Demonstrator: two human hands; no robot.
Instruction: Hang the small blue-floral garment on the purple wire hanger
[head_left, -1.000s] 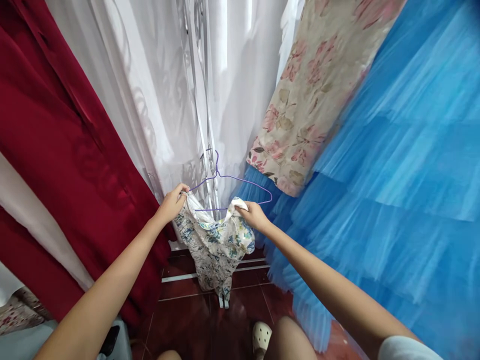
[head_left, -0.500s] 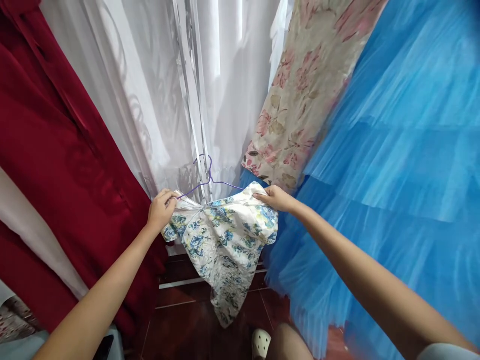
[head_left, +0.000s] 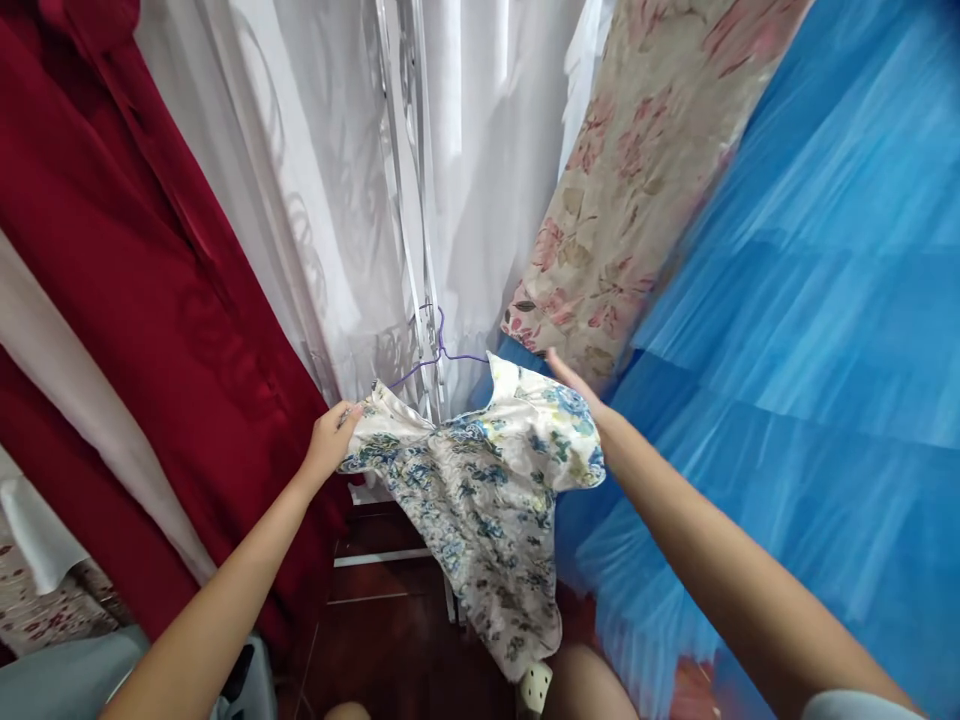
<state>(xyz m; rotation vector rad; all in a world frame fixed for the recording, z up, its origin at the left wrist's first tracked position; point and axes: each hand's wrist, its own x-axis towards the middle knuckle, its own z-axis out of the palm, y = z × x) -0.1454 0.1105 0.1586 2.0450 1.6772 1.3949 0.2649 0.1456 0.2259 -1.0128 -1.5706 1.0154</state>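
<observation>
A white blouse [head_left: 465,480] with blue and yellow flowers hangs on a thin purple hanger [head_left: 441,350], whose hook is by the metal rack poles. My left hand [head_left: 335,437] is closed on the blouse's left shoulder edge. At the other sleeve, my right hand [head_left: 579,388] is partly behind the fabric, with one digit stretched upward and apart from the cloth. Its other fingers are hidden by the sleeve. The neckline droops between the two shoulders, and the lower part hangs down to a point near my shoe.
White curtains [head_left: 480,180] and upright metal poles [head_left: 409,200] stand behind. Red fabric [head_left: 150,300] hangs at left, a beige floral garment [head_left: 600,230] and a layered blue tulle dress [head_left: 810,350] at right. A cream clog [head_left: 535,688] rests on the dark red tiled floor [head_left: 375,640].
My right hand has let go of the blouse's shoulder and moved behind the sleeve, now spread out more fully. The blouse has shifted right in view; my left hand keeps its hold.
</observation>
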